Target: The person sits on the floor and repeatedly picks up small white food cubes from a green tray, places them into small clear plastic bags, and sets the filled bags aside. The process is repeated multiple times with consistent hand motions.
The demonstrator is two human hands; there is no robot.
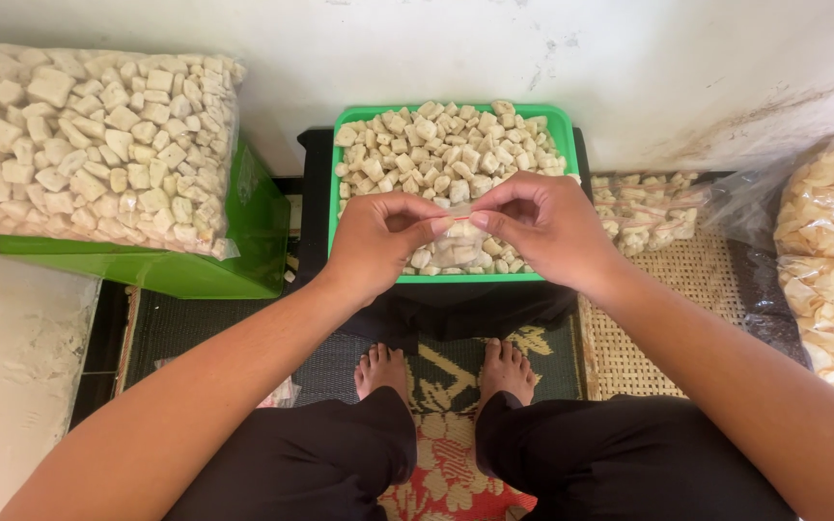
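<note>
A small clear plastic bag (455,246), partly filled with pale cube-shaped snack pieces, is held upright by its mouth, pinched at both top corners. It hangs just above the heaped green tray (560,123) of the same pieces.

Both hands pinching the top of a small clear bag (458,243), left hand (378,241) and right hand (542,227) meeting over a green tray (560,121) heaped with pale crackers (446,145).

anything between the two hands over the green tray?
In the head view, a small clear bag of pale cubes hangs between the left hand and right hand, pinched at its top, above the green tray.
</note>
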